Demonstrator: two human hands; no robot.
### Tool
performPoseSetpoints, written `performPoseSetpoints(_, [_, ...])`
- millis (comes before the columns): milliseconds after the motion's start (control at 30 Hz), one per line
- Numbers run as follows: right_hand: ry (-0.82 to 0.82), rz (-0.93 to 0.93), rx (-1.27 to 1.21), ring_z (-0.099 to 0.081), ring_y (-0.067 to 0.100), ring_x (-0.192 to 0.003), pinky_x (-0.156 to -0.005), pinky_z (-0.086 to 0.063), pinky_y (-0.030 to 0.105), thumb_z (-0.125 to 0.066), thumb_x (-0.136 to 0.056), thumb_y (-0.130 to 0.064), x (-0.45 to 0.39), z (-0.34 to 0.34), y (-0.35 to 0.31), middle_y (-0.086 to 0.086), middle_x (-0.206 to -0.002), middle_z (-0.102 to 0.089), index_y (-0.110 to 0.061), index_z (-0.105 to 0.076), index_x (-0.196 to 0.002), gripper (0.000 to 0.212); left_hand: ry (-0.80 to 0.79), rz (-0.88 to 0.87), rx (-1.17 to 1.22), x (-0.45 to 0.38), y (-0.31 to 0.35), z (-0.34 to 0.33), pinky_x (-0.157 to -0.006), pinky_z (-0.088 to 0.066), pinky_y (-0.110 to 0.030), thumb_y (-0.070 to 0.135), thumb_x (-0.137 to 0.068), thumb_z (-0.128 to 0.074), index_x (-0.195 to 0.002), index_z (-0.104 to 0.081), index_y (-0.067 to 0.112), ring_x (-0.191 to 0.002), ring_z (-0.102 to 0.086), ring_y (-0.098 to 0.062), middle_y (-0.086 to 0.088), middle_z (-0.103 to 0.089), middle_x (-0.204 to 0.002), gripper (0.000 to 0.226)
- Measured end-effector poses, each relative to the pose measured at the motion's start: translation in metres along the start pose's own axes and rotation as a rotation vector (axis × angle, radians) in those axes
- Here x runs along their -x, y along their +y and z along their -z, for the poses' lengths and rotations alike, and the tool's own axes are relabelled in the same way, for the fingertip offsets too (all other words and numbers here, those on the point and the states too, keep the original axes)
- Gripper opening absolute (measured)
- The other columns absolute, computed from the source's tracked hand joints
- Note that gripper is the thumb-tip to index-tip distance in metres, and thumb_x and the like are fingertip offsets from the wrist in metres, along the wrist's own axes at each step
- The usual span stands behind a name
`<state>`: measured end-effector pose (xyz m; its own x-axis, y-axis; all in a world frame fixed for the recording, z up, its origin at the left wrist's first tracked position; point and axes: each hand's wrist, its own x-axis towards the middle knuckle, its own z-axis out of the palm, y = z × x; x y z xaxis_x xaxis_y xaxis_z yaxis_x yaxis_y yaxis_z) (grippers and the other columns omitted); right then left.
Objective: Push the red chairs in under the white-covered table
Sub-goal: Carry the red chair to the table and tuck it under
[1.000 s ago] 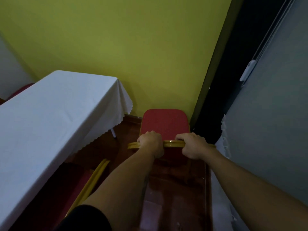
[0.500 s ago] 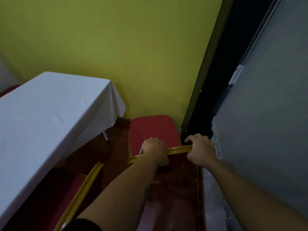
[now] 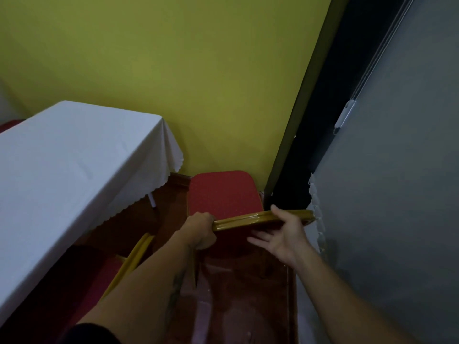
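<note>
A red chair [image 3: 223, 194] with a gold-framed back stands in the corner ahead of me, its seat toward the yellow wall. My left hand [image 3: 201, 230] grips the left end of its gold back rail [image 3: 263, 218]. My right hand [image 3: 283, 235] is open with fingers spread, its thumb lying on the rail and its palm just behind the chair back. The white-covered table [image 3: 74, 165] runs along the left. A second red chair [image 3: 131, 259] sits at the table's near edge, mostly in shadow, only its gold back rail plain.
The yellow wall [image 3: 198, 83] closes off the far side. A dark gap [image 3: 310, 145] and a grey panel [image 3: 397, 194] with a lace-edged white cloth stand at the right. The floor is glossy dark red wood. Another red chair peeks out at far left [image 3: 7, 124].
The chair has turned, its back rail swinging to the right toward the grey panel. My right hand has let go of the rail and spread open. My left hand keeps its grip.
</note>
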<state>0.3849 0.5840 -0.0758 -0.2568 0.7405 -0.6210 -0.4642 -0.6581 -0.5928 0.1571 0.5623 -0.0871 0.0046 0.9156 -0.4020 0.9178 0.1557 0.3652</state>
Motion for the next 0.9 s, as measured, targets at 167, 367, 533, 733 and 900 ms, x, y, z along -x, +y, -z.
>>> performPoseSetpoints(167, [0.144,0.07,0.07,-0.06,0.044,-0.115,-0.097,-0.046,0.069,-0.073,-0.089,-0.016,-0.008,-0.026,0.011,0.024,-0.13,-0.06,-0.004,-0.038,-0.144,0.067,-0.012,0.02,-0.032,0.005,0.005,-0.002,-0.088,-0.055,-0.041,0.015,-0.08,-0.055,-0.113,-0.066,0.013,-0.103,-0.064,-0.032,-0.011,-0.066,-0.115,0.035])
performPoseSetpoints(367, [0.162,0.095,0.156,-0.061,0.044,-0.115,-0.086,-0.053,0.066,-0.06,-0.091,-0.005,-0.014,-0.024,-0.001,0.023,-0.115,-0.06,0.001,-0.049,-0.124,0.036,0.002,0.026,-0.047,0.011,0.015,-0.012,-0.078,-0.053,-0.036,0.017,-0.081,-0.056,-0.11,-0.064,0.012,-0.099,-0.063,-0.032,-0.011,-0.065,-0.112,0.03])
performPoseSetpoints(533, [0.092,0.073,0.318,-0.065,0.041,-0.103,-0.072,-0.057,0.059,-0.059,-0.091,-0.009,-0.032,-0.022,-0.023,0.02,-0.095,-0.057,-0.006,-0.047,-0.117,0.029,-0.025,0.053,-0.034,0.006,0.022,-0.016,-0.071,-0.047,-0.034,0.023,-0.079,-0.056,-0.106,-0.062,0.015,-0.087,-0.057,-0.027,-0.005,-0.058,-0.098,0.029])
performPoseSetpoints(733, [-0.036,-0.028,0.571,-0.061,0.03,-0.076,-0.057,-0.059,0.046,-0.058,-0.089,-0.016,-0.082,-0.035,-0.054,0.014,-0.078,-0.054,-0.01,-0.052,-0.08,0.013,-0.024,0.134,0.068,-0.006,0.021,-0.004,-0.052,-0.044,-0.028,0.028,-0.071,-0.063,-0.091,-0.066,0.02,-0.066,-0.055,-0.017,0.001,-0.057,-0.079,0.022])
performPoseSetpoints(900, [-0.19,-0.095,0.697,-0.063,0.029,-0.071,-0.052,-0.059,0.041,-0.058,-0.088,-0.019,-0.13,-0.06,-0.072,0.012,-0.074,-0.055,-0.012,-0.05,-0.074,0.017,-0.041,0.23,0.14,-0.02,0.018,0.014,-0.048,-0.041,-0.027,0.032,-0.072,-0.075,-0.075,-0.058,0.023,-0.062,-0.055,-0.013,0.003,-0.056,-0.075,0.019])
